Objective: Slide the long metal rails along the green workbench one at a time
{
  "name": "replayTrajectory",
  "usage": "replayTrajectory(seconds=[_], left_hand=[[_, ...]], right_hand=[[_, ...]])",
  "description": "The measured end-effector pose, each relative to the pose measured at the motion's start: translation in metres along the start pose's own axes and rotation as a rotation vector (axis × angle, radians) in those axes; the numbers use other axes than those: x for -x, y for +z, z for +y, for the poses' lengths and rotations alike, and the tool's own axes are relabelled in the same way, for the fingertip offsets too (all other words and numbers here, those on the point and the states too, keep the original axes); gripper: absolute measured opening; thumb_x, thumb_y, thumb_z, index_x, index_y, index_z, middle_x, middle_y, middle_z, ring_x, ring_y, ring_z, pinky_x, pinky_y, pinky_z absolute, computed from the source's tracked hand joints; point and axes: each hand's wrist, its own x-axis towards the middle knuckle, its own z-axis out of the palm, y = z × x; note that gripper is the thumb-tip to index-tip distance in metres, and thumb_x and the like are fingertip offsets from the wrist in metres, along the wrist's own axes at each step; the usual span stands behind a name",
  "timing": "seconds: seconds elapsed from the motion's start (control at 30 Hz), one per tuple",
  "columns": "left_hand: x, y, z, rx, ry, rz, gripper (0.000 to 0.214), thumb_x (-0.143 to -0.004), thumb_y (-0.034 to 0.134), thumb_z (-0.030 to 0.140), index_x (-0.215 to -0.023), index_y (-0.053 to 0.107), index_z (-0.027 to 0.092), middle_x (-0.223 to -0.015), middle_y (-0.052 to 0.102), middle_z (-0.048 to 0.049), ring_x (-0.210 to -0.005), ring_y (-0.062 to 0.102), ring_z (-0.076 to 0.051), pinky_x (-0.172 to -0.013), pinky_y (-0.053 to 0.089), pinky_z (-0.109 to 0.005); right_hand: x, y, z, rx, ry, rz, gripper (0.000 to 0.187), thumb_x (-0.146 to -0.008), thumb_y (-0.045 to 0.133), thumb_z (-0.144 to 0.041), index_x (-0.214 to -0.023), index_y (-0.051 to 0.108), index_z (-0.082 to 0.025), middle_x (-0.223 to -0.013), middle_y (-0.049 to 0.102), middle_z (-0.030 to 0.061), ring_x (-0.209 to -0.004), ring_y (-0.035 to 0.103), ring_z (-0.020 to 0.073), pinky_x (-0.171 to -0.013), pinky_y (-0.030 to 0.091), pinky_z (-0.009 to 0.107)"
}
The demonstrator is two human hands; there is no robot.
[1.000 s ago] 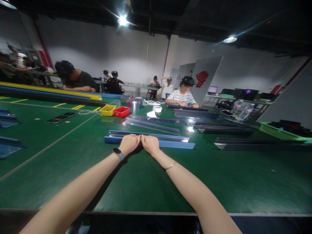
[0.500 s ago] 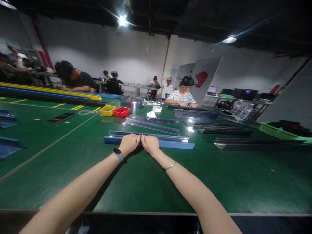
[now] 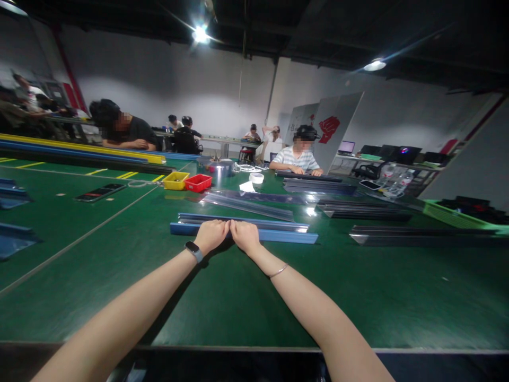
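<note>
Left hand (image 3: pixel 212 234) and right hand (image 3: pixel 244 235) sit knuckle to knuckle, both clenched on the blue rail (image 3: pixel 286 235). There's a wide stretch of green table (image 3: pixel 238 302) back to the near edge.

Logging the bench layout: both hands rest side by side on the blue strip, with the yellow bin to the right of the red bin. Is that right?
Not quite. The head view shows the yellow bin to the left of the red bin, not its right. The left hand and right hand do rest side by side on the blue strip.
</note>
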Motion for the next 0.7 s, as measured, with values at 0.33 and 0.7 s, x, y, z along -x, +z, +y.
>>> replayTrajectory(seconds=[0.33, 0.7], left_hand=[[-0.0001, -0.0001, 0.0004, -0.013, -0.005, 0.010, 0.044, -0.088, 0.024, 0.033, -0.068, 0.060, 0.015, -0.067, 0.062, -0.0073, -0.065, 0.056, -0.015, -0.063, 0.038, -0.026], [0.0003, 0.0014, -0.0005, -0.020, -0.013, 0.002, 0.046, -0.088, 0.023, 0.033, -0.067, 0.060, 0.015, -0.065, 0.062, -0.0075, -0.063, 0.056, -0.014, -0.061, 0.038, -0.026]], right_hand=[[-0.0002, -0.0012, -0.0002, 0.001, -0.004, -0.011, 0.046, -0.090, 0.024, -0.033, -0.069, 0.062, -0.018, -0.067, 0.066, 0.0038, -0.062, 0.058, 0.0117, -0.057, 0.032, 0.020], [-0.0007, 0.0004, -0.0010, 0.066, -0.010, -0.041, 0.047, -0.090, 0.021, -0.032, -0.069, 0.061, -0.020, -0.070, 0.066, 0.0025, -0.063, 0.058, 0.0125, -0.057, 0.034, 0.020]])
